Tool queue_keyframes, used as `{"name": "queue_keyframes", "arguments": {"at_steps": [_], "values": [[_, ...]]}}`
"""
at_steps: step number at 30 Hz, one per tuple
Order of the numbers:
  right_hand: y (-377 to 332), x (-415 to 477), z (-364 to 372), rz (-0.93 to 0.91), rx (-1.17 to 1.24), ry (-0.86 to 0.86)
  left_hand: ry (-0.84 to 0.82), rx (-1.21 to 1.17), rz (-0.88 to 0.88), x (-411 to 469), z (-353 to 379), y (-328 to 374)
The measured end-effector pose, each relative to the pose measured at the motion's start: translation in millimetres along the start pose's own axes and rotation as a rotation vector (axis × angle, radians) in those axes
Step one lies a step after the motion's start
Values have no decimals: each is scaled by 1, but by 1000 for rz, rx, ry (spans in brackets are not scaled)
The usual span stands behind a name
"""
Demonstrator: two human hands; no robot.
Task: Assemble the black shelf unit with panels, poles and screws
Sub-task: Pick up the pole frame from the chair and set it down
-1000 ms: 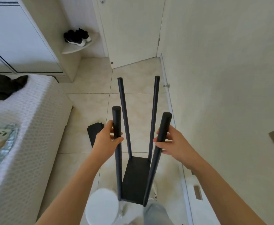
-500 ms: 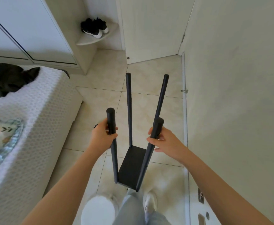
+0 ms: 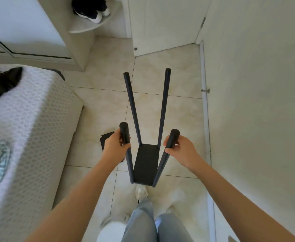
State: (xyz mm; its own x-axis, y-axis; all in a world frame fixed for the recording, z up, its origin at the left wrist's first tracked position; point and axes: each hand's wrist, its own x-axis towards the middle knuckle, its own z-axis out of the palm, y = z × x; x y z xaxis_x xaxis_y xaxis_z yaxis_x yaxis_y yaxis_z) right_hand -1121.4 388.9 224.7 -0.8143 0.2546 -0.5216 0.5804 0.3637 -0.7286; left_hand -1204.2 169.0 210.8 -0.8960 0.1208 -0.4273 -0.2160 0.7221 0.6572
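Left hand [image 3: 116, 147] curls round the near-left black round pole [image 3: 129, 163] just below its top; right hand [image 3: 181, 151] grips the near-right black pole [image 3: 160, 168] likewise. A black rectangular panel [image 3: 145, 163] joins their lower ends over the cream tiled floor [image 3: 108, 102]. Two farther black poles [image 3: 131, 102] rise beyond.

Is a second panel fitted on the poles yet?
No, only the bottom panel joins the four poles; their upper lengths stand bare.

— The black shelf unit [image 3: 144, 172], how's it sit?
— Upright: 4 round poles [image 3: 131, 102] splay up from 1 flat panel [image 3: 145, 161] at the bottom.
— Spare pieces?
— Dark flat stack [image 3: 105, 138] lying just left of it.
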Motion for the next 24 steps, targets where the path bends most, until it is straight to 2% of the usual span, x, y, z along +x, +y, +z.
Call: {"name": "queue_keyframes", "arguments": {"at_steps": [4, 11, 24], "values": [[7, 37, 23, 26, 18, 19, 25, -20, -75, 38, 16, -25], [42, 80, 60, 54, 77, 73, 65, -95, -99, 78, 55, -68], [97, 127, 112, -39, 37, 116, 132, -209, -185, 111, 113, -127]]}}
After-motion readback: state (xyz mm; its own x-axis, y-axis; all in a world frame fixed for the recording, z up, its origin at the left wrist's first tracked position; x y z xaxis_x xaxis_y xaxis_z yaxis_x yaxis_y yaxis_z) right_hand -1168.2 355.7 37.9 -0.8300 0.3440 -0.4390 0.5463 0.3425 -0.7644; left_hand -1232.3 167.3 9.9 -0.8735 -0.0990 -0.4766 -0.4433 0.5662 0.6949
